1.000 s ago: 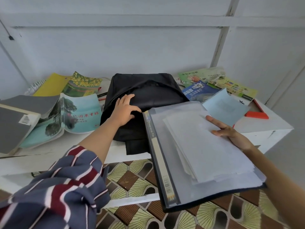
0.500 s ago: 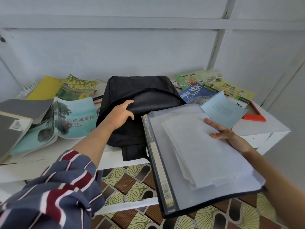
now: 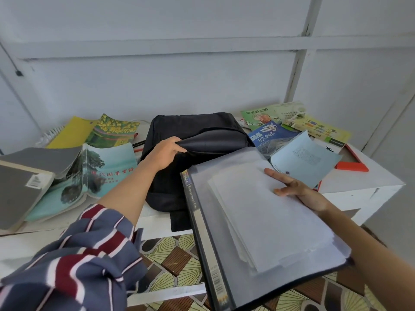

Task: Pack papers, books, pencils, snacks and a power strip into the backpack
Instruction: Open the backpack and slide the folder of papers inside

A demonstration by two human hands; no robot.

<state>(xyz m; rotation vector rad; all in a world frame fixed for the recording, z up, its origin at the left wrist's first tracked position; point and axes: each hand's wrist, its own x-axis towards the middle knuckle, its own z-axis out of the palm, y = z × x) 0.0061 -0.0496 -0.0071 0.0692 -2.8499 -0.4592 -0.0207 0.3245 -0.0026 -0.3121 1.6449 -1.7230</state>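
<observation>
A black backpack (image 3: 202,158) lies flat on the white table (image 3: 363,185), its top opening facing me. My left hand (image 3: 164,151) pinches the upper flap of the backpack at the opening and lifts it a little. My right hand (image 3: 294,189) holds a dark clear-cover file folder (image 3: 215,254) with a stack of white papers (image 3: 269,216) on it, thumb on top of the papers, fingers under the folder. The folder hangs over the table's front edge, tilted toward the backpack.
Books lie to the left: a teal one (image 3: 107,173), a grey one (image 3: 22,187), a yellow-green one (image 3: 107,131). At the right are a blue book (image 3: 269,135), a light blue sheet (image 3: 307,158), green booklets (image 3: 314,124) and a red-edged item (image 3: 352,164). Patterned floor below.
My left hand moved from resting on the backpack up to its opening and took hold of the flap, lifting it. The folder with papers stayed in my right hand, shifted slightly.
</observation>
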